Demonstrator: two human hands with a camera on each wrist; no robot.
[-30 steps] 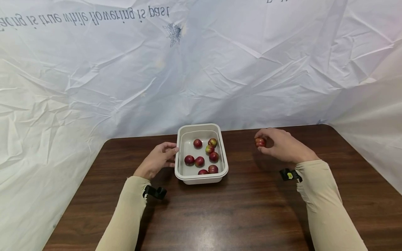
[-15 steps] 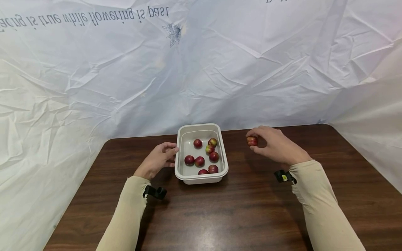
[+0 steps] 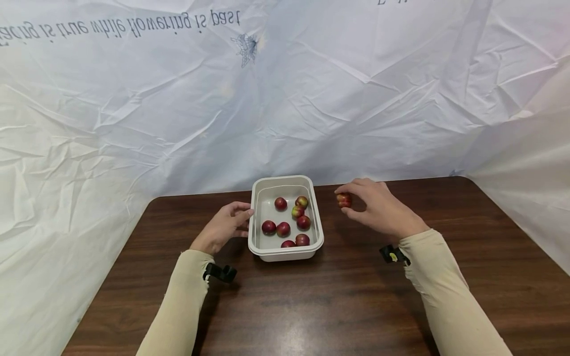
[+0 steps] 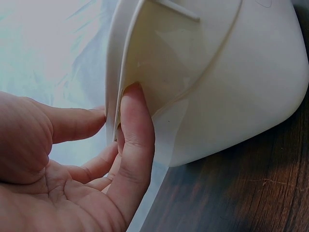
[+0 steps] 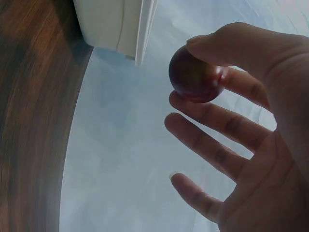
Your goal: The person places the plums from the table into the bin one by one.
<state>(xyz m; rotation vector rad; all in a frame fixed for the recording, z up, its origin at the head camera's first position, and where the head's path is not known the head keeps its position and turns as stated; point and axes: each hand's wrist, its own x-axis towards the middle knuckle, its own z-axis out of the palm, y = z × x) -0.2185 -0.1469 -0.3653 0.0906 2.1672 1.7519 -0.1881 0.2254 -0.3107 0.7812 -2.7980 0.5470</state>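
A pale rectangular plastic tub [image 3: 286, 254] stands on the table with several red plums inside, a few of them partly yellow-green. My left hand [image 3: 225, 225] pinches the tub's left rim; in the left wrist view the thumb [image 4: 79, 124] is on the rim's upper side and a finger [image 4: 136, 140] is hooked beneath it. To the right of the tub, my right hand [image 3: 376, 207] holds a red plum [image 3: 343, 200] between thumb and fingertips. In the right wrist view this plum [image 5: 193, 79] is raised near the tub's side, and the lower fingers are spread.
The dark wooden table [image 3: 307, 306] has a white printed cloth [image 3: 285, 99] hanging behind its far edge and along both sides. Black wrist mounts [image 3: 219, 272] sit on both sleeves.
My right hand has moved left toward the tub, carrying the plum. The left hand, the tub and the plums in it have stayed in place.
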